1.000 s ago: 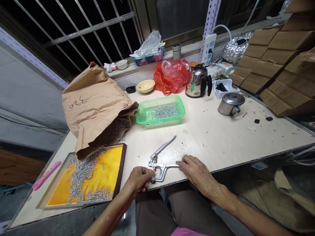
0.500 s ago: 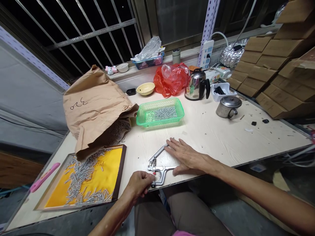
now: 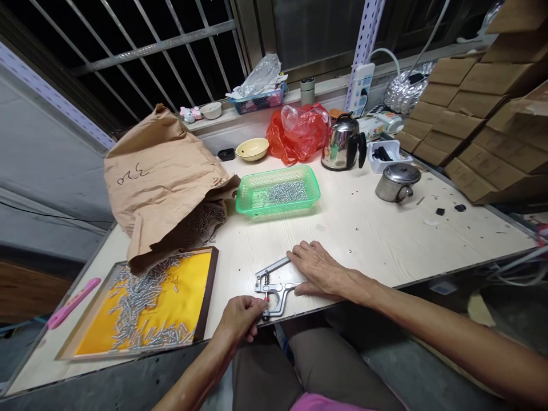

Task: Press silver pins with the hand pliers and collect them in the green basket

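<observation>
A pair of silver snap-fastener pliers lies at the table's front edge, its spring and red-tipped jaw toward the left. My right hand is wrapped round both handles, fingers over the upper one and thumb by the lower. At the jaw, my left hand is closed in a pinch; whatever lies between its fingertips is too small or hidden to make out. To its left, a shallow tray with a yellow lining holds many small metal pins. Beyond the pliers, a green plastic basket contains more such pins.
A large brown paper bag leans open over the tray, metal pins inside. A pink-handled tool lies at the far left. Toward the back are a yellow bowl, a red plastic bag, a kettle, a lidded metal pot and stacked cardboard boxes.
My right hand has squeezed the handles: the upper handle is lower and closer to the lower one, and the fingers are more curled. My left hand stays pinched at the jaw.
</observation>
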### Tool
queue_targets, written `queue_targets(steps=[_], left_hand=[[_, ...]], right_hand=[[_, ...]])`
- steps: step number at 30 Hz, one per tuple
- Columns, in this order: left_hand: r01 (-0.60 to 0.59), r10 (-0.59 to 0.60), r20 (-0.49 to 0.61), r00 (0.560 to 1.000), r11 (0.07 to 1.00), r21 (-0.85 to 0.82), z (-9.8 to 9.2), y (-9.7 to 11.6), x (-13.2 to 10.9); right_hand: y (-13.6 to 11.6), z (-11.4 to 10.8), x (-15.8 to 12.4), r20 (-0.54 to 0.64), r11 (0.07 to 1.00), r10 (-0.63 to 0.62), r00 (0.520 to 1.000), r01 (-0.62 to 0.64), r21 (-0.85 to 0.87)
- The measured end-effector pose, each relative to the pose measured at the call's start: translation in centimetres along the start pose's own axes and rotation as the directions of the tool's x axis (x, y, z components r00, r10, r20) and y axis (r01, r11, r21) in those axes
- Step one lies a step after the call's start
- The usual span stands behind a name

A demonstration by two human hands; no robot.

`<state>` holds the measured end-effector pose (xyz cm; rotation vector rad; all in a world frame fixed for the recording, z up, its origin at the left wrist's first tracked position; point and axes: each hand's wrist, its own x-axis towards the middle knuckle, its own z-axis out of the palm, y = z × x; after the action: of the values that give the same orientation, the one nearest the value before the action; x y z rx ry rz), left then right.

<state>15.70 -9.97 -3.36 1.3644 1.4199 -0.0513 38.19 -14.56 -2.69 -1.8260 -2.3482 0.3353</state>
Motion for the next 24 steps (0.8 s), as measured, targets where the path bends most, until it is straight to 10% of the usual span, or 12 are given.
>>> queue_targets(steps=[5,8,14,24], left_hand=[[-0.128,0.160,-0.129,0.979,0.965,0.228,0.1,-0.6,-1.1],[-0.317,0.482,-0.225,0.846,0.797,0.514,0.7,-0.1,-1.9],[-0.582,0.810,0.074,0.582,0.351,0.733,2.8,2.5,0.3],[-0.613,0.728,0.304,0.615,0.199,0.764,2.4,5.1,2.1]], right_hand=[[-0.3,0.7,-0.6,-0.056,1.000,-0.008,0.998,0.008,0.000],[-0.3,1.3,-0.7,-0.080,1.000,-0.005,0.997,0.005,-0.006],[-0.5,1.9,-0.7,-0.108,1.000,0.011,0.994,-0.009,0.015],[0.3,0.6,-2.1,-0.031,0.996,0.088,0.996,-0.088,0.013]])
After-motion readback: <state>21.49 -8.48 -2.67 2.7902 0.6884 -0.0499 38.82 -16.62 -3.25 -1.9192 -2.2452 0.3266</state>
